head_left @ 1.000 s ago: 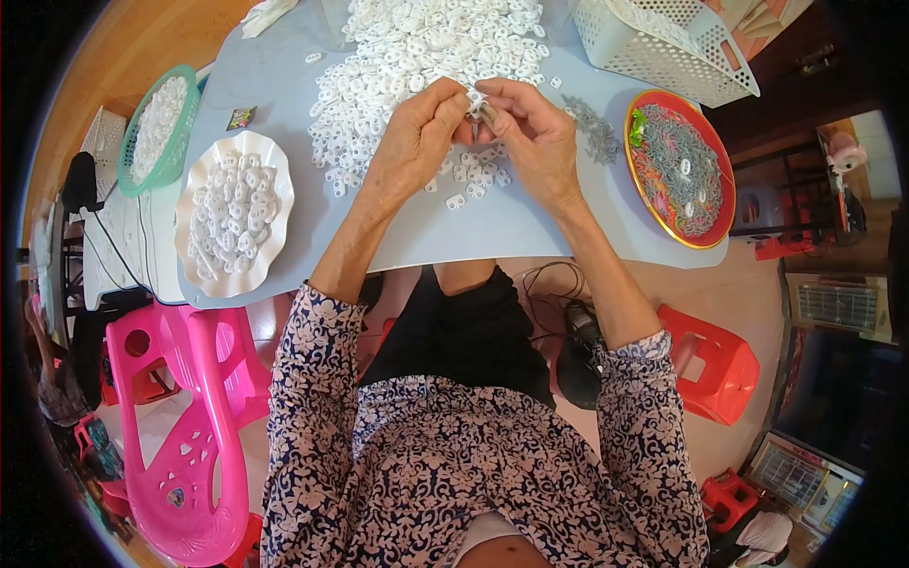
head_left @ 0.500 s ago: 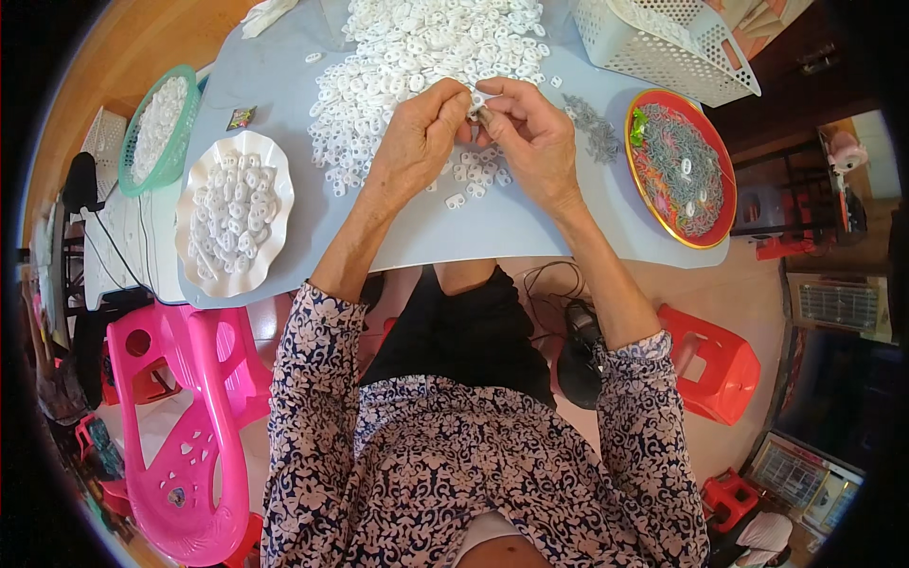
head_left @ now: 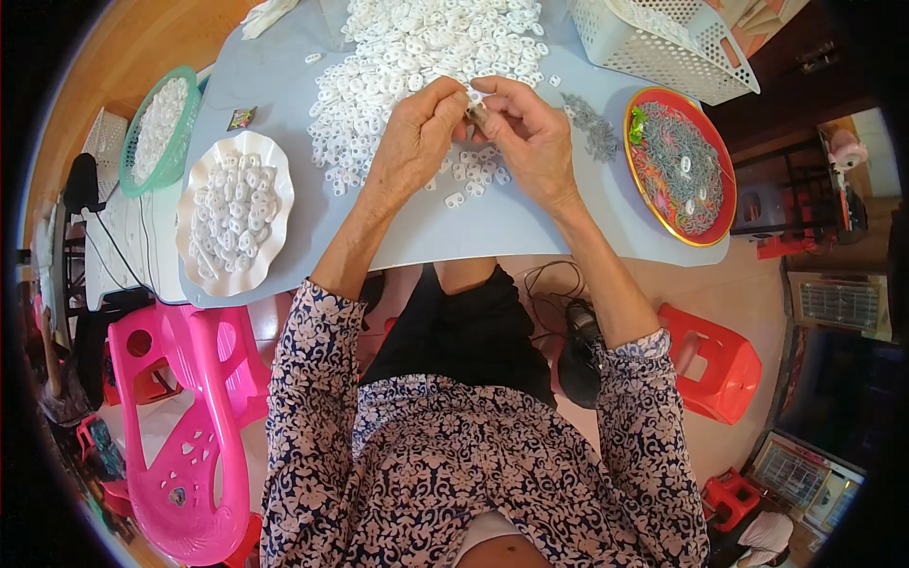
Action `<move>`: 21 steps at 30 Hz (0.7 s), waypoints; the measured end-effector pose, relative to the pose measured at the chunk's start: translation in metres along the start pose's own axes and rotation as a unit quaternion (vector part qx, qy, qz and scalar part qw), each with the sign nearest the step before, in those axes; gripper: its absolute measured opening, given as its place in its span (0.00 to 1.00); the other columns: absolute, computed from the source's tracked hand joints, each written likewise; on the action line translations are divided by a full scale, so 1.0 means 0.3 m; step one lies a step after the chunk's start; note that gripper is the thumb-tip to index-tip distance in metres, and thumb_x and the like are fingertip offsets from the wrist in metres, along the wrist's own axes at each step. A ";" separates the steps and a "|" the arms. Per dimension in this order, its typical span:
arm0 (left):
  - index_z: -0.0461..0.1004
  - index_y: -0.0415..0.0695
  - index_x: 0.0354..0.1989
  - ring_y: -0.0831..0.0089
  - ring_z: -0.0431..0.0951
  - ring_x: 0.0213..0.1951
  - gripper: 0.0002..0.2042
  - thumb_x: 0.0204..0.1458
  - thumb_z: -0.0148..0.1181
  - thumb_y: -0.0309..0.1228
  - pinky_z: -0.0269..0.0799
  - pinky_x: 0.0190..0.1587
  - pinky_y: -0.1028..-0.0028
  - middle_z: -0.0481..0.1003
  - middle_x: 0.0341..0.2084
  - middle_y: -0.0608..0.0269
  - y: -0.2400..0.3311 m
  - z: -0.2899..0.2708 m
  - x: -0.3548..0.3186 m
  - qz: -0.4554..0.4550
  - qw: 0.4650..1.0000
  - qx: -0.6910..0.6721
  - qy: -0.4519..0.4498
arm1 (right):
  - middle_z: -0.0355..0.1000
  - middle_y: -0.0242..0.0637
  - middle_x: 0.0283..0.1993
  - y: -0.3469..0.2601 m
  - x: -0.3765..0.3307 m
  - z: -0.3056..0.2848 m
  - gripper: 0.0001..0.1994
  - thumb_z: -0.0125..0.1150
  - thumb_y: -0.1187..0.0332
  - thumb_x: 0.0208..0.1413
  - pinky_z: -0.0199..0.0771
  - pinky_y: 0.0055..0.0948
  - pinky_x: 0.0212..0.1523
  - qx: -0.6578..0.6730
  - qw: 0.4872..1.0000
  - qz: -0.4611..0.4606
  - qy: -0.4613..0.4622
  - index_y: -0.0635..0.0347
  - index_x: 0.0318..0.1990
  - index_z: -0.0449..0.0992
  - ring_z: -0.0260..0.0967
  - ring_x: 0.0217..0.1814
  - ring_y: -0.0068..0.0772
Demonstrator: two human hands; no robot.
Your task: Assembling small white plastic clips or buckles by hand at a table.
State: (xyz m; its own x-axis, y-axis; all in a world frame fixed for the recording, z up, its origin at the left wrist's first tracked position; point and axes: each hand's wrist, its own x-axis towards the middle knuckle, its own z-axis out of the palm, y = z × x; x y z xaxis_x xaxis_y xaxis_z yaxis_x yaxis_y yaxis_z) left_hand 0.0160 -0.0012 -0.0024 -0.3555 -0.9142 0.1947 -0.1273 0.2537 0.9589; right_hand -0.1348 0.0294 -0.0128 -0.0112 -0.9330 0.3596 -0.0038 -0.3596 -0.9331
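The left hand (head_left: 417, 137) and right hand (head_left: 535, 137) meet over the table (head_left: 426, 235), fingertips drawn narrow on 1 small white piece (head_left: 475, 97) held between them, partly hidden by the fingers. The table's near edge passes beneath both forearms; smooth grey-blue surface shows between it and the pile (head_left: 407, 66), which spreads just beyond the hands. The scalloped plate (head_left: 286, 189) sits close to the left edge, the round tray (head_left: 712, 133) close to the right.

The pile's pieces are glossy, flat, rounded, many with 2 holes. The tray is red with a gold rim, holding thin grey bits (head_left: 677, 166); more lie beside it. The white basket (head_left: 653, 71) has perforated walls.
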 end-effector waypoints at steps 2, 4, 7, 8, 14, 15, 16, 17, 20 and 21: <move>0.70 0.37 0.31 0.81 0.67 0.25 0.11 0.58 0.45 0.32 0.65 0.29 0.79 0.69 0.20 0.66 -0.002 0.007 0.002 0.000 1.000 -0.022 0.005 | 0.69 0.28 0.29 0.009 0.000 0.000 0.14 0.59 0.77 0.50 0.70 0.16 0.31 -0.028 0.999 -0.017 0.001 0.63 0.46 0.72 0.67 0.28 0.15; 0.70 0.37 0.31 0.81 0.67 0.25 0.11 0.58 0.45 0.32 0.65 0.29 0.79 0.69 0.20 0.66 -0.004 0.010 -0.001 -0.001 0.999 -0.043 0.010 | 0.68 0.27 0.28 0.005 0.000 0.000 0.14 0.60 0.77 0.48 0.70 0.16 0.30 -0.058 0.998 -0.026 -0.003 0.62 0.45 0.72 0.66 0.28 0.14; 0.69 0.36 0.31 0.81 0.67 0.25 0.11 0.59 0.44 0.32 0.65 0.29 0.79 0.69 0.20 0.66 -0.003 0.009 -0.006 0.002 0.999 -0.044 -0.005 | 0.67 0.26 0.26 0.008 0.001 0.004 0.15 0.62 0.77 0.45 0.68 0.16 0.28 -0.098 0.994 -0.044 -0.003 0.61 0.44 0.73 0.64 0.26 0.13; 0.69 0.36 0.31 0.81 0.67 0.25 0.12 0.59 0.44 0.31 0.65 0.30 0.79 0.69 0.20 0.66 -0.001 0.009 -0.005 0.005 0.999 -0.037 -0.006 | 0.66 0.25 0.26 0.010 0.001 0.003 0.15 0.63 0.77 0.44 0.67 0.16 0.27 -0.110 0.992 -0.054 0.002 0.61 0.43 0.73 0.63 0.26 0.13; 0.68 0.35 0.31 0.81 0.66 0.25 0.12 0.59 0.44 0.31 0.65 0.29 0.79 0.68 0.20 0.67 0.007 0.008 -0.006 0.000 0.999 -0.027 -0.023 | 0.67 0.29 0.23 -0.004 -0.001 0.001 0.13 0.66 0.75 0.43 0.69 0.19 0.26 -0.170 0.981 -0.092 0.010 0.61 0.38 0.73 0.65 0.23 0.18; 0.68 0.36 0.30 0.81 0.66 0.25 0.12 0.59 0.44 0.31 0.65 0.29 0.79 0.68 0.20 0.67 0.006 0.006 -0.007 0.006 0.999 -0.028 -0.029 | 0.67 0.29 0.23 -0.002 -0.002 0.002 0.13 0.66 0.75 0.43 0.69 0.19 0.26 -0.169 0.981 -0.091 0.009 0.61 0.38 0.73 0.65 0.23 0.18; 0.68 0.36 0.30 0.81 0.66 0.25 0.12 0.59 0.44 0.31 0.65 0.29 0.79 0.68 0.20 0.67 0.008 0.007 -0.006 0.006 0.999 -0.028 -0.029 | 0.68 0.30 0.23 -0.003 -0.002 -0.001 0.12 0.66 0.75 0.43 0.69 0.20 0.26 -0.179 0.979 -0.096 0.010 0.61 0.37 0.73 0.65 0.23 0.19; 0.68 0.36 0.30 0.81 0.66 0.25 0.11 0.59 0.44 0.31 0.65 0.29 0.79 0.67 0.19 0.67 0.009 0.008 -0.006 0.008 0.999 -0.023 -0.033 | 0.68 0.30 0.22 -0.003 -0.003 -0.003 0.12 0.67 0.75 0.43 0.69 0.20 0.26 -0.190 0.977 -0.100 0.012 0.61 0.36 0.73 0.66 0.23 0.19; 0.68 0.36 0.30 0.82 0.65 0.25 0.11 0.59 0.44 0.31 0.65 0.29 0.79 0.67 0.19 0.68 0.009 0.007 -0.006 0.015 0.999 -0.022 -0.038 | 0.69 0.31 0.23 -0.017 -0.004 -0.004 0.11 0.67 0.74 0.43 0.70 0.20 0.26 -0.206 0.972 -0.116 0.011 0.61 0.36 0.73 0.67 0.23 0.20; 0.68 0.37 0.30 0.82 0.65 0.25 0.11 0.59 0.44 0.31 0.65 0.29 0.79 0.66 0.19 0.68 0.008 0.006 -0.007 0.018 0.999 -0.027 -0.039 | 0.69 0.31 0.23 -0.024 -0.005 -0.003 0.11 0.67 0.74 0.43 0.70 0.20 0.26 -0.206 0.972 -0.116 0.011 0.61 0.36 0.73 0.67 0.23 0.20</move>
State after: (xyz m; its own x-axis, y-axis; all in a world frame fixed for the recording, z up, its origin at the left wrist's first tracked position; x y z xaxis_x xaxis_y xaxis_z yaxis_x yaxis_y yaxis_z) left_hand 0.0147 0.0018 -0.0008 -0.4301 -0.8770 0.2142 -0.0647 0.2666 0.9616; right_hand -0.1356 0.0334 -0.0068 0.0158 -0.8253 0.5644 -0.4081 -0.5206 -0.7499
